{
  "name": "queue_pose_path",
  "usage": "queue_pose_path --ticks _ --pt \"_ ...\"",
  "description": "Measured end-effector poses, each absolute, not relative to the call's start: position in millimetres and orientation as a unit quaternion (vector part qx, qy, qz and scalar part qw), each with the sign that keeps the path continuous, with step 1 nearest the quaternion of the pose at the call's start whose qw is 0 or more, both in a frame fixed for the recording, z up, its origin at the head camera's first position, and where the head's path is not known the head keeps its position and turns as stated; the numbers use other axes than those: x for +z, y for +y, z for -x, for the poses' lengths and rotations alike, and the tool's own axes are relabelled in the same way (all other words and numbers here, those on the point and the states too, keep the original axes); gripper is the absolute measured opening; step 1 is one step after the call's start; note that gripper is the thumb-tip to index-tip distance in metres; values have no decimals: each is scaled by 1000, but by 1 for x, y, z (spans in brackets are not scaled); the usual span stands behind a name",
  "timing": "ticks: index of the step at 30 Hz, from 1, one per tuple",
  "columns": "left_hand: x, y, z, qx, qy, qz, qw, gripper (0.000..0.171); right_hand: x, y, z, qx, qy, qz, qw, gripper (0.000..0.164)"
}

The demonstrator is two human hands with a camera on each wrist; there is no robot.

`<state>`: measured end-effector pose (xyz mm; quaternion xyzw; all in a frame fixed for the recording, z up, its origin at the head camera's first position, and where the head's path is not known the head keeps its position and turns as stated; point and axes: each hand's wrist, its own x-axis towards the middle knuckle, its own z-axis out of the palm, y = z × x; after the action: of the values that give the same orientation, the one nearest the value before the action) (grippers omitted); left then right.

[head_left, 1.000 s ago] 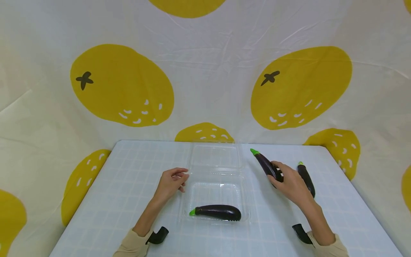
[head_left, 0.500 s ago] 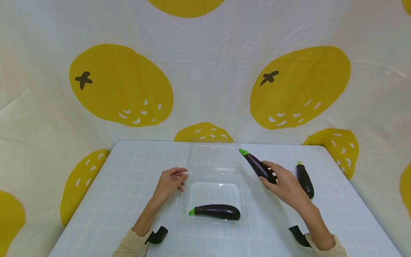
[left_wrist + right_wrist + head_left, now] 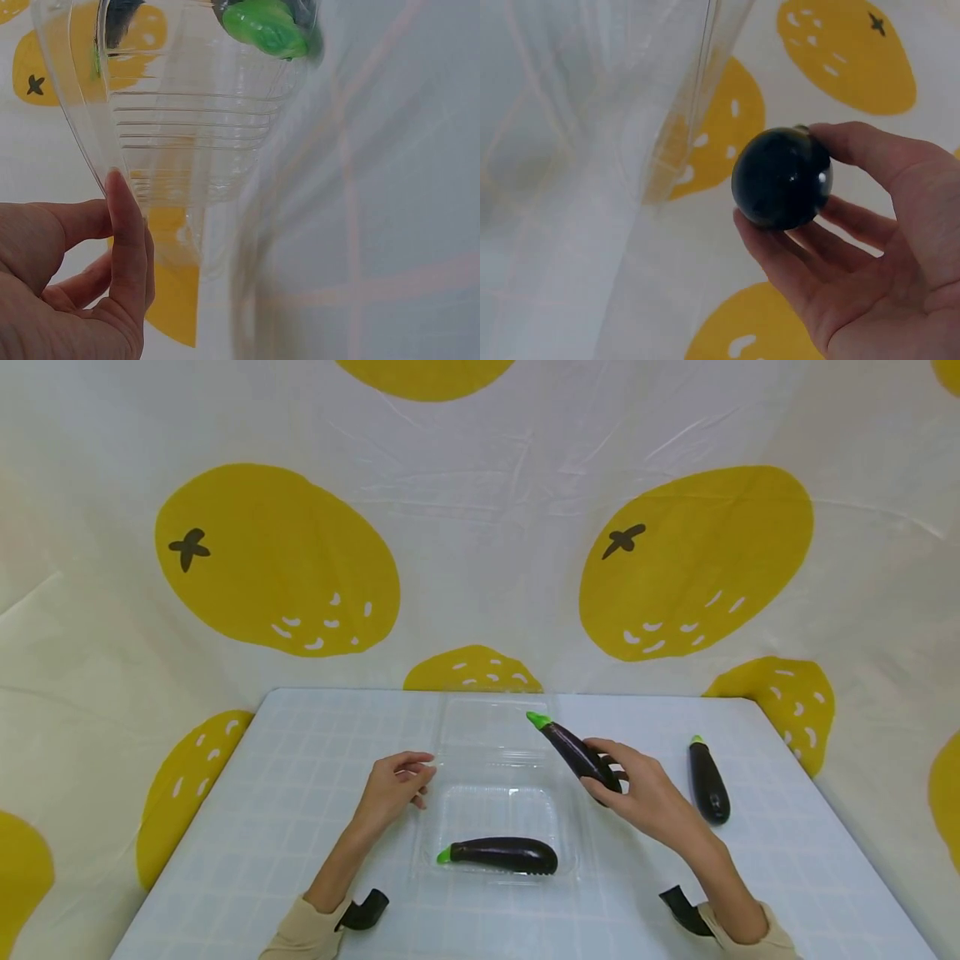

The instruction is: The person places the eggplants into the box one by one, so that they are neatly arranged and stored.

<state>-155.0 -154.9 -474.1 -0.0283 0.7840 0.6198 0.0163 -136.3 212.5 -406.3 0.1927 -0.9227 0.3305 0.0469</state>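
In the head view, my right hand [image 3: 643,792] grips an eggplant [image 3: 577,753] by its thick end, tilted with its green stem toward the back left, near the right side of a clear plastic container [image 3: 566,860]. The right wrist view looks at the round dark end of this eggplant [image 3: 780,178] between thumb and fingers. A second eggplant [image 3: 504,855] lies across the front of the container, stem to the left. My left hand [image 3: 393,787] is at the container's left edge. In the left wrist view its fingertips pinch the rim of the container [image 3: 187,127].
A third eggplant [image 3: 708,783] lies on the right of the white table [image 3: 300,777]. The container's lid [image 3: 491,724] lies folded open toward the back. Behind the table hangs a curtain [image 3: 480,543] with big yellow fruit prints.
My right hand has carried its eggplant leftward, from beside the container to its right edge. My left hand and the other eggplants keep their places.
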Motion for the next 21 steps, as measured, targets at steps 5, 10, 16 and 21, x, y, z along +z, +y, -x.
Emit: queue_pose_path --ticks 5,10,16,21 --pt "-474 -155 155 618 786 25 16 28 -406 205 137 346 -912 -217 39 53" --pt "-474 -155 153 618 785 24 14 28 -407 195 137 357 -902 -241 25 51" --pt "-473 -155 154 623 782 23 17 29 -412 183 138 356 -897 -262 6 50" --pt "-473 -155 155 623 781 27 18 28 -418 176 139 360 -887 -289 -4 50"
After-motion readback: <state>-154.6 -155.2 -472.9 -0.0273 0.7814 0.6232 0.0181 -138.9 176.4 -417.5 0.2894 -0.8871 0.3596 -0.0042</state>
